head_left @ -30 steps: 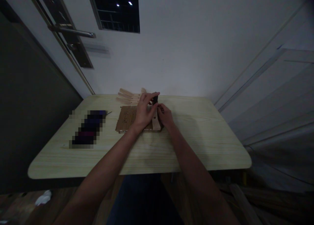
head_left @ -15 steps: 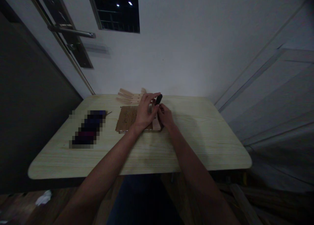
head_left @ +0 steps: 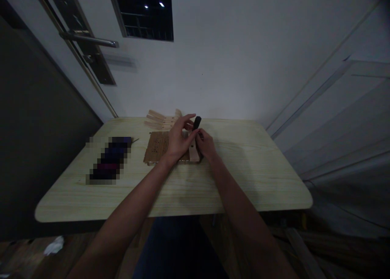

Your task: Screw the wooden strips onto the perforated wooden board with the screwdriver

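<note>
A black-handled tool [head_left: 197, 122] stands nearly upright over a pale wooden piece [head_left: 194, 154] with dark holes. My left hand [head_left: 179, 139] is curled at the handle, its thumb at the lower end and its forefinger raised close to the top. Fingertips pinched, my right hand [head_left: 207, 144] meets the left thumb low by the tool; what it grips is hidden. The tool's lower end cannot be seen. Beneath the wooden piece and my left hand lies a brown cardboard slab [head_left: 154, 147], flat on the table.
Several pale wooden strips [head_left: 157, 118] lie fanned out at the table's [head_left: 268, 181] back edge, beyond the cardboard. A dark, pixelated object [head_left: 109, 161] is on the left, with a thin pointed item [head_left: 135, 140] beside it. A white door with a metal handle [head_left: 91, 39] rises behind.
My left forefinger has drawn back slightly from the top of the black handle, and the handle has shifted a touch to the left. My right hand stays in place.
</note>
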Demonstrator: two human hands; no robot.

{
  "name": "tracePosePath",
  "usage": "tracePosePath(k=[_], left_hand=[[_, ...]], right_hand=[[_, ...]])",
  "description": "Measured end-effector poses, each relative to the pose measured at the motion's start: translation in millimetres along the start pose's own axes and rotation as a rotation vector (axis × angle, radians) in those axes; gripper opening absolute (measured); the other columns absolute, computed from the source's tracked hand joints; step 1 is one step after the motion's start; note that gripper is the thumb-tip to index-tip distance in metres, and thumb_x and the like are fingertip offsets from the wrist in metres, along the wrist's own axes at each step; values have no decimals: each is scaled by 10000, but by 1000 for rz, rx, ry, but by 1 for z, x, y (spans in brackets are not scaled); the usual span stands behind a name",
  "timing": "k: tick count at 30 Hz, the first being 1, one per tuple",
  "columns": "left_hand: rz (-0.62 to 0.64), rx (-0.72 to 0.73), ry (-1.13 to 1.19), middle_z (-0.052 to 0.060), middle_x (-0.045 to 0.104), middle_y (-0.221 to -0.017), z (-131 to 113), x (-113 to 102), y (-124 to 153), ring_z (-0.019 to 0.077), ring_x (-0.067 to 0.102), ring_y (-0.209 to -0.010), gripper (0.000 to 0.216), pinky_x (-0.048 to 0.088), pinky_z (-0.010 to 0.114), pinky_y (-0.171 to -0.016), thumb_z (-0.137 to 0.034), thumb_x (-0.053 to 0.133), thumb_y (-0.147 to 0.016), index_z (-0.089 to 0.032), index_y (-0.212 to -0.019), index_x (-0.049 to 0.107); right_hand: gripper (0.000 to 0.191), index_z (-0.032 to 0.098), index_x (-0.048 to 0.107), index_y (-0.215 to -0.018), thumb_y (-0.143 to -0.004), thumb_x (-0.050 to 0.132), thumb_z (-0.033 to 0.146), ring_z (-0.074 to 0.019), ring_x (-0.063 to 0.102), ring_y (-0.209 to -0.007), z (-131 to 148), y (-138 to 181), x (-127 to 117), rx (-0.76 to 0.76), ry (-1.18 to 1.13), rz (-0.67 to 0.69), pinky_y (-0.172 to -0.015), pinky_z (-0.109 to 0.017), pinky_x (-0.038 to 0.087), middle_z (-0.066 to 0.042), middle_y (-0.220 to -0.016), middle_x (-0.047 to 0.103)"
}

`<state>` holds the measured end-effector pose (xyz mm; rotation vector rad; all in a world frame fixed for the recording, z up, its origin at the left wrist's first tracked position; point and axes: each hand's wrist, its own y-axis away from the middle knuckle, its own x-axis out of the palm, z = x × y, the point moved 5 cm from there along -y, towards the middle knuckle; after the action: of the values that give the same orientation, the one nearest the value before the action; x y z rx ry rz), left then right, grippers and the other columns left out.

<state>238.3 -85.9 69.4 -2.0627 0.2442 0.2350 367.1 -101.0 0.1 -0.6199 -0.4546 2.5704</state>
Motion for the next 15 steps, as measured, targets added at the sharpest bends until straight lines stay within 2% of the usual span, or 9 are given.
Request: tracePosePath(k=[5,9,15], left_hand=[[64,19,16,65,635,-1134,2,4,2,151,616,-906,382,523,290,-764,-370,545,-926,-260,-1289,503],[95,47,4,71,634,-1135,0,4,2,161,602,-941,349,518,308,-796,-332,494,-954,-260,-1295,515],[70,29,-20,64,559,-1119,2,2,0,180,559,-965,419,513,318,-790,-424,648,-855,-278,-1239,565]], right_hand=[[146,231,582,-868,-887,452,295,-185,623,-811,-1,0,0,4,-5,-6,-789,-336,482,-36,-870,682],[136,230,576,-855,-878,454,286,-182,616,-795,-3,-1,1,2,8,-5,-785,-330,477,-27,-852,678],[154,227,575,-850,-874,463,329,-183,605,-771,-2,0,0,6,-5,-11,-753,-323,469,-30,-835,672]])
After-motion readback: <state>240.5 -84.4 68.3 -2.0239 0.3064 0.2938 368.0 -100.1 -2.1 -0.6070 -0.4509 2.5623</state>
